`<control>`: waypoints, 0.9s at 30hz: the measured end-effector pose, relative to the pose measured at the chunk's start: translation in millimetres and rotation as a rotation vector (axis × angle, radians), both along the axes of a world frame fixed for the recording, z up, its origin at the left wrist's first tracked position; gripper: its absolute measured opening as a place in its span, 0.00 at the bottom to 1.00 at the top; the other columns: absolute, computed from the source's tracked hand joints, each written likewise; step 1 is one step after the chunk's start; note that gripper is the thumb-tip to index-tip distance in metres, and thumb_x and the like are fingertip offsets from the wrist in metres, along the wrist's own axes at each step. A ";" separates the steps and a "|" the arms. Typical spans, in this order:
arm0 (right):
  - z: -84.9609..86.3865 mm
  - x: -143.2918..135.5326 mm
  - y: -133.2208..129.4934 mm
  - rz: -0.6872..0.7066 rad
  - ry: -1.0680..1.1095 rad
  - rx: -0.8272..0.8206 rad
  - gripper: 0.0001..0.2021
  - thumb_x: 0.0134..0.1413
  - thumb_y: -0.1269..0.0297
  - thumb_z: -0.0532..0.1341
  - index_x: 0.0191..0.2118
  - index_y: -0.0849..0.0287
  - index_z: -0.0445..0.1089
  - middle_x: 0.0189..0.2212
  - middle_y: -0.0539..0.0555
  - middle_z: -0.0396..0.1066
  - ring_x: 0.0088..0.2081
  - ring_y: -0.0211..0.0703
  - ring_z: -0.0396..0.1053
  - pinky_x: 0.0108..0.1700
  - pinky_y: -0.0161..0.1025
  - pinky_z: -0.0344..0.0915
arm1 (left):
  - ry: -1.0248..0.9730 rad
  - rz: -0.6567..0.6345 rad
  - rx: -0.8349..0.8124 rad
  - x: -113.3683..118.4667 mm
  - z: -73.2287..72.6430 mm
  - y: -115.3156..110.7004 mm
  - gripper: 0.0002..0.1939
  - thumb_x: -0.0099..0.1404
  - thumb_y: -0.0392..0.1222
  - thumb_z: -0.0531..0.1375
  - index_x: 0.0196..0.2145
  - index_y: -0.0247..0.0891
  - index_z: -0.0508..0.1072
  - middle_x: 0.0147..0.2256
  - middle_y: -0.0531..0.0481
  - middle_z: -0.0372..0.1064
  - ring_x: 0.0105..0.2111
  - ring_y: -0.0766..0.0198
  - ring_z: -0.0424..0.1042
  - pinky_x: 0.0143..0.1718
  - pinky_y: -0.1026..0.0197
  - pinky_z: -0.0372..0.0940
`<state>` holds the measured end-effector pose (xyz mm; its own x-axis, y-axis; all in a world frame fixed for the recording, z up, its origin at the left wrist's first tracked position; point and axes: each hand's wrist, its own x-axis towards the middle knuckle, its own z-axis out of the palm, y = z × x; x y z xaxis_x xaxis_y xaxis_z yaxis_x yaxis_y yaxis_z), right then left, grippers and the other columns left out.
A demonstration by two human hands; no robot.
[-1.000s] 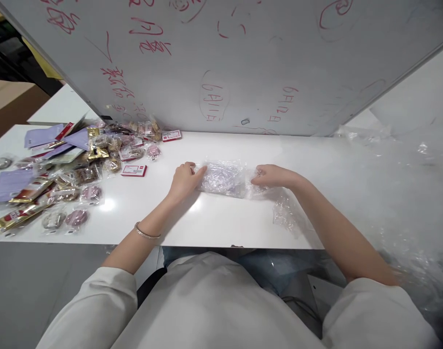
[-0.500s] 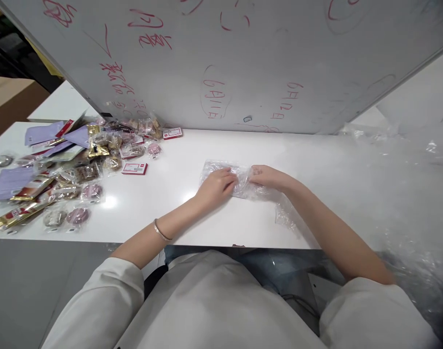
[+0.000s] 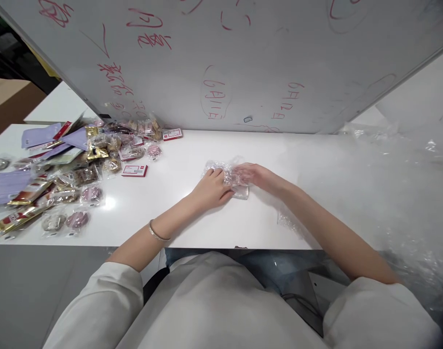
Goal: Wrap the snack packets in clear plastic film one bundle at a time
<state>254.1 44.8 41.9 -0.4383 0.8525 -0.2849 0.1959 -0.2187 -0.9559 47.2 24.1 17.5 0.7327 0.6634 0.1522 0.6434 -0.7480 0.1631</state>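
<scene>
A small crumpled bundle of clear bubble wrap [image 3: 228, 173] lies on the white table in front of me. A flat transparent edge [image 3: 242, 193] shows from under its lower right side; what is inside cannot be made out. My left hand [image 3: 214, 190] grips the bundle from the left, fingers bent over the top and thumb along the near side. On the other side my right hand [image 3: 256, 175] holds the wrap, its fingertips blurred by motion. Another loose piece of bubble wrap [image 3: 290, 220] lies under my right forearm.
A pile of packaged snacks [image 3: 75, 174] and lilac pouches [image 3: 8, 186] covers the left of the table [image 3: 177, 213]. Two red-and-white boxes [image 3: 134, 170] lie near it. Behind stands a whiteboard [image 3: 257, 63] with red writing. Large clear plastic sheeting [image 3: 381, 194] spreads at right.
My right hand has moved slightly left, bringing the bubble wrap over toward my left hand. The bundle looks narrower and more bunched, and my left fingers are more curled over it.
</scene>
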 end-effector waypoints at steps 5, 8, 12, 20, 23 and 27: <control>-17.7 -3.4 -11.5 0.212 -0.284 0.615 0.22 0.67 0.51 0.50 0.58 0.53 0.70 0.58 0.58 0.68 0.61 0.52 0.62 0.64 0.54 0.56 | -0.169 -0.105 -0.119 -27.4 12.2 10.6 0.14 0.64 0.35 0.53 0.45 0.35 0.73 0.40 0.41 0.72 0.43 0.54 0.69 0.49 0.51 0.64; -23.7 -8.5 -19.8 0.335 -0.423 0.709 0.25 0.70 0.48 0.44 0.65 0.49 0.62 0.65 0.56 0.60 0.66 0.53 0.56 0.66 0.58 0.53 | -0.307 -0.049 -0.021 -39.0 18.7 14.1 0.12 0.66 0.38 0.52 0.43 0.36 0.72 0.38 0.42 0.72 0.41 0.54 0.71 0.45 0.52 0.66; -25.2 -27.8 -25.2 0.359 -0.726 0.880 0.26 0.66 0.47 0.54 0.62 0.54 0.67 0.63 0.63 0.62 0.61 0.62 0.60 0.60 0.61 0.58 | -0.356 -0.098 0.092 -36.8 22.8 12.0 0.20 0.71 0.45 0.51 0.56 0.36 0.68 0.58 0.37 0.67 0.60 0.50 0.64 0.58 0.47 0.60; -27.3 -32.0 -31.1 0.415 -0.841 1.126 0.22 0.63 0.52 0.59 0.60 0.52 0.69 0.63 0.64 0.61 0.61 0.62 0.58 0.57 0.59 0.60 | -0.046 0.178 -0.304 -32.3 -2.5 25.5 0.28 0.77 0.48 0.37 0.70 0.43 0.50 0.71 0.47 0.44 0.71 0.53 0.39 0.69 0.38 0.34; -26.6 -13.5 -38.9 0.470 -0.742 1.173 0.24 0.63 0.56 0.60 0.63 0.53 0.66 0.63 0.63 0.62 0.64 0.60 0.57 0.58 0.58 0.61 | -0.081 0.278 -0.358 -36.8 -3.8 28.8 0.26 0.76 0.51 0.41 0.69 0.52 0.54 0.72 0.51 0.37 0.72 0.47 0.35 0.67 0.34 0.36; -29.0 4.2 -40.6 0.455 -0.650 1.250 0.23 0.61 0.67 0.58 0.61 0.55 0.66 0.60 0.60 0.67 0.62 0.53 0.62 0.59 0.56 0.63 | -0.181 0.312 -0.412 -38.7 -2.7 29.7 0.25 0.75 0.51 0.45 0.66 0.52 0.62 0.71 0.48 0.42 0.70 0.42 0.41 0.66 0.36 0.42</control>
<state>258.3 4.2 12.9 -0.8148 0.5146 0.2671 0.4779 0.8569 -0.1931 8.5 53.8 14.8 0.4781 0.8762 -0.0607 0.7586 -0.3771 0.5314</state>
